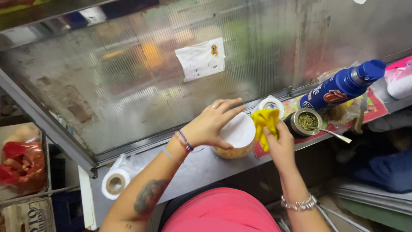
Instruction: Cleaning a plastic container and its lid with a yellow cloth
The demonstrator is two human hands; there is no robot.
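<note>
jar, one, clear with pale yellow contents, standing on the grey tabletop just before the ribbed glass panel; white lid on top. left hand: grip spread over the lid's edge, fingers fanned, steadying the jar. right hand: grip closed on one yellow cloth, bunched and pressed against the lid's right side. judgement: wiping goes best with the left hand holding the jar firm against the tabletop while the cloth works round the rim, kept clear of the cup just beside it.

other items, counted:
- metal cup, one, filled with green herb, one metal straw resting in it.
- blue flask, one, lying tilted behind the cup.
- tape roll, one, white, behind the cloth.
- white bag roll, one, at the tabletop's left end.
- paper note, one, stuck on the panel.
- red bag, one, far left.
- bracelets: several on the left wrist, one silver on the right.
</note>
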